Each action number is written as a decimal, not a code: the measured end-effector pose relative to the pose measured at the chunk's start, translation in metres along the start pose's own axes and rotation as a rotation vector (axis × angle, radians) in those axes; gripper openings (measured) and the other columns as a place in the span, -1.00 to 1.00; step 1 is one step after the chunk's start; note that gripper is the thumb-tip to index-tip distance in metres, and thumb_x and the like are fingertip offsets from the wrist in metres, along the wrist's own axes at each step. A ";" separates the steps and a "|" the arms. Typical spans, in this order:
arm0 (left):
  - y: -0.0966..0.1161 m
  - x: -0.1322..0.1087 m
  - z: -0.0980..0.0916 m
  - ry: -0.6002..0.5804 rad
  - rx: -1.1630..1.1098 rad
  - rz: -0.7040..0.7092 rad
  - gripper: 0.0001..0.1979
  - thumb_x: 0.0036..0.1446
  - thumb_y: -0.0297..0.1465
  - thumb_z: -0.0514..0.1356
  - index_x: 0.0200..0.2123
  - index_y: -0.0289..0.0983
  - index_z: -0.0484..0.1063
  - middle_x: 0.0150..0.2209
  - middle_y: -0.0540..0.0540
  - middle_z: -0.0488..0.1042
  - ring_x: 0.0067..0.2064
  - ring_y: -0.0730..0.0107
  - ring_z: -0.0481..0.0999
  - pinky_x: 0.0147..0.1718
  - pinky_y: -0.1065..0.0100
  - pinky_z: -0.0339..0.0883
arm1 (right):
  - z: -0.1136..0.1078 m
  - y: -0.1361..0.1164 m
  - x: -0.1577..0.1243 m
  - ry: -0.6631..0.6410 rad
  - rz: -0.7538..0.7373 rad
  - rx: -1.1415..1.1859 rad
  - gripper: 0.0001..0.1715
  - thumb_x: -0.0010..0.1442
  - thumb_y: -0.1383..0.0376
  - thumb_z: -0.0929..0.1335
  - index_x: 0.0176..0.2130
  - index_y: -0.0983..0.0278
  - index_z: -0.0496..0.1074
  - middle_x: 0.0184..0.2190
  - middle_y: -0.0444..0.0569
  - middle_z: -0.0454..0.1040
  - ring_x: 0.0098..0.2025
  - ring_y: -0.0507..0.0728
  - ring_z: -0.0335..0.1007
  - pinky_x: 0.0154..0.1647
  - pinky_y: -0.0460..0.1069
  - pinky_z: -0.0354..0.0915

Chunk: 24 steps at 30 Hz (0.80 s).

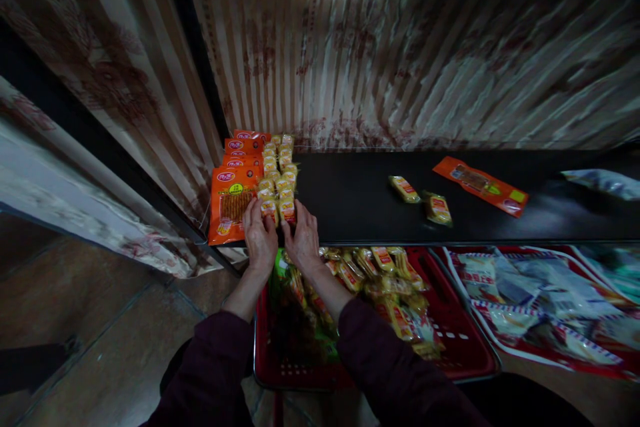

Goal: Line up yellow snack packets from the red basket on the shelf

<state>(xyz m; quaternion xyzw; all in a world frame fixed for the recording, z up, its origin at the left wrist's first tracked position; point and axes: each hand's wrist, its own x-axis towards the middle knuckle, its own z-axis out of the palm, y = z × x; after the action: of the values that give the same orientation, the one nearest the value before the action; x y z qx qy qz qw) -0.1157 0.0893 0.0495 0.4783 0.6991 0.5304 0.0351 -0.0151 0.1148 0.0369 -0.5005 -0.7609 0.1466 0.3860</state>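
Note:
My left hand and my right hand lie side by side at the front edge of a black shelf. Their fingers rest on the nearest of two rows of small yellow snack packets that run back toward the wall. The left fingers curl onto one front packet, and the right fingers press on the one beside it. A row of orange flat snack packs lies just left of the yellow rows. Two loose yellow packets lie further right on the shelf, beside one orange pack.
Below the shelf stands a red plastic basket holding several yellow packets and green ones. A red bag of assorted packets lies to its right. A striped curtain hangs behind the shelf. A clear packet sits at the far right.

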 end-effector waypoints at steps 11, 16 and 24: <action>0.004 -0.006 -0.004 0.034 0.047 0.053 -0.59 0.15 -0.50 0.01 0.09 -0.32 0.26 0.16 -0.29 0.24 0.20 0.20 0.20 0.18 0.15 0.10 | -0.002 0.002 -0.005 -0.016 0.038 -0.012 -0.36 0.23 0.24 0.21 0.23 0.43 0.07 0.18 0.26 0.18 0.21 0.27 0.05 0.17 0.20 0.12; 0.012 -0.012 -0.008 0.079 0.075 0.176 -0.65 0.11 -0.56 0.00 -0.03 -0.31 0.37 0.02 -0.23 0.37 0.09 0.25 0.32 0.11 0.17 0.18 | -0.008 0.005 -0.016 0.009 0.024 -0.002 -0.36 0.23 0.25 0.20 0.24 0.41 0.07 0.21 0.25 0.13 0.24 0.25 0.00 0.19 0.20 0.10; 0.024 -0.043 -0.003 -0.060 -0.071 0.383 -0.69 0.08 -0.60 -0.01 -0.17 -0.28 0.43 -0.19 -0.15 0.47 -0.08 0.33 0.41 -0.04 0.22 0.31 | -0.022 0.006 -0.043 0.036 -0.031 0.056 -0.42 0.24 0.32 0.16 0.23 0.35 0.09 0.22 0.20 0.13 0.23 0.20 0.04 0.19 0.19 0.11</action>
<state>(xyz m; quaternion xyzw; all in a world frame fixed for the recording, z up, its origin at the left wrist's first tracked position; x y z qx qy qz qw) -0.0789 0.0559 0.0497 0.6166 0.5746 0.5374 -0.0289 0.0134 0.0764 0.0290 -0.4803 -0.7571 0.1528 0.4156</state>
